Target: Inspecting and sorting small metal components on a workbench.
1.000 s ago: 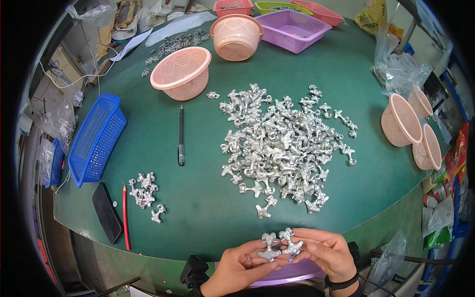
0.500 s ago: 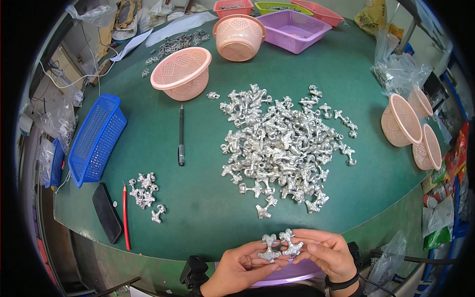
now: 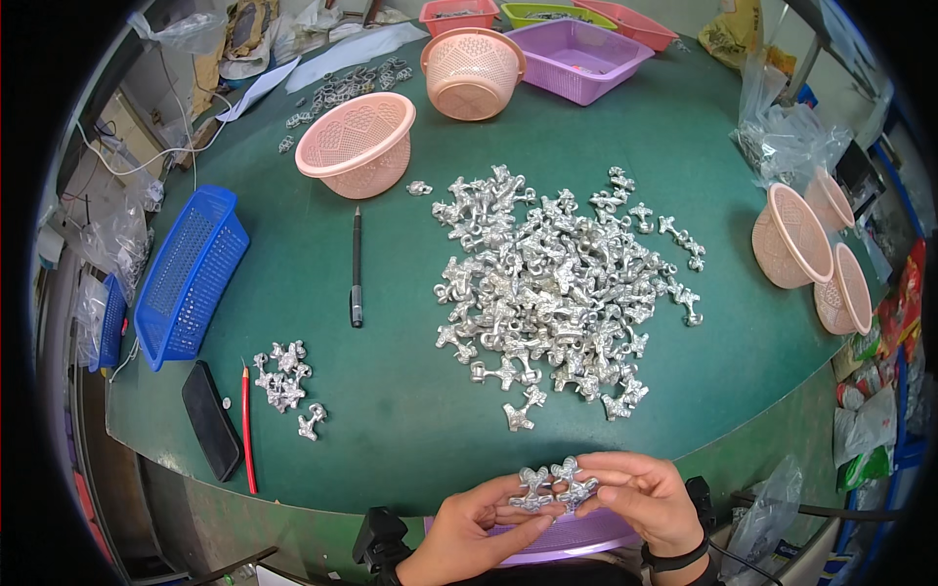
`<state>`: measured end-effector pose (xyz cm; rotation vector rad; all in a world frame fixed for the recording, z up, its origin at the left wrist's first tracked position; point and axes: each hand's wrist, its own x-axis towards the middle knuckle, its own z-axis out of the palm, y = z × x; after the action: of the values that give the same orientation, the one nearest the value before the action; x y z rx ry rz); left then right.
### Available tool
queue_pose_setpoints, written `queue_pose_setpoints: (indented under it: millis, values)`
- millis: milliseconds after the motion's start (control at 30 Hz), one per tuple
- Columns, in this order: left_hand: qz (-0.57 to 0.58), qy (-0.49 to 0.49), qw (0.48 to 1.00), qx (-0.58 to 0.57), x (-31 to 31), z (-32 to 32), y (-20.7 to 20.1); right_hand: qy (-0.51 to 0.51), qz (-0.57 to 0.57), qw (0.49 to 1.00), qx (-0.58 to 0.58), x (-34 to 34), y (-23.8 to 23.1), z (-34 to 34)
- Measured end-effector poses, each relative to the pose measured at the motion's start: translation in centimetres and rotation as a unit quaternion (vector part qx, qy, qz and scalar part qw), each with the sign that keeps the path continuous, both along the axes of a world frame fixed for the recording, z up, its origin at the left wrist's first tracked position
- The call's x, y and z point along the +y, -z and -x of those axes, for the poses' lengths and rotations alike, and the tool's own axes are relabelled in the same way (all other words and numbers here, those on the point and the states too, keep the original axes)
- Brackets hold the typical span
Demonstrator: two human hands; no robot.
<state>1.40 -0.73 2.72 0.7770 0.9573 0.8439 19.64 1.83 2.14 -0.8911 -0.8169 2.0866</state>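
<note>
Near the table's front edge, my left hand (image 3: 471,532) pinches a small silvery cast metal part (image 3: 532,490) between thumb and fingers. Right beside it, a similar cast metal part (image 3: 572,484) is gripped in my right hand (image 3: 650,503), which wears a dark wristband. The two parts are side by side; whether they touch, I cannot tell. Beneath my hands shows the rim of a purple basket (image 3: 576,535). Ahead of them spreads a big heap of the same silvery parts (image 3: 562,283). A smaller group of parts (image 3: 283,376) lies at the left.
Around the green table (image 3: 391,391) are a black phone (image 3: 212,420), a red pencil (image 3: 248,430), a black pen (image 3: 357,269) and a blue basket (image 3: 191,278). Pink baskets (image 3: 357,146) stand farther back, near a purple basket (image 3: 576,59); others (image 3: 793,237) are at the right.
Both held metal parts have tilted slightly in my fingers, their upper ends turned a little toward me. My hands stay in nearly the same place.
</note>
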Motion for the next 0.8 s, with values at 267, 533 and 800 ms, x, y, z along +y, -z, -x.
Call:
queue_pose_setpoints:
  millis: [267, 533, 800]
  values:
    - [-0.016, -0.008, 1.000, 0.003, -0.10, -0.16, 0.24, -0.006, -0.007, 1.000, -0.004, 0.20, -0.07, 0.16]
    - [0.005, -0.038, 0.999, -0.015, -0.19, 0.15, 0.75, 0.024, 0.020, 0.999, -0.031, 0.24, 0.67, 0.33]
    - [0.008, -0.043, 0.999, -0.029, 0.06, 0.16, 0.37, 0.031, 0.008, 0.998, -0.060, 0.09, 0.13, 0.65]
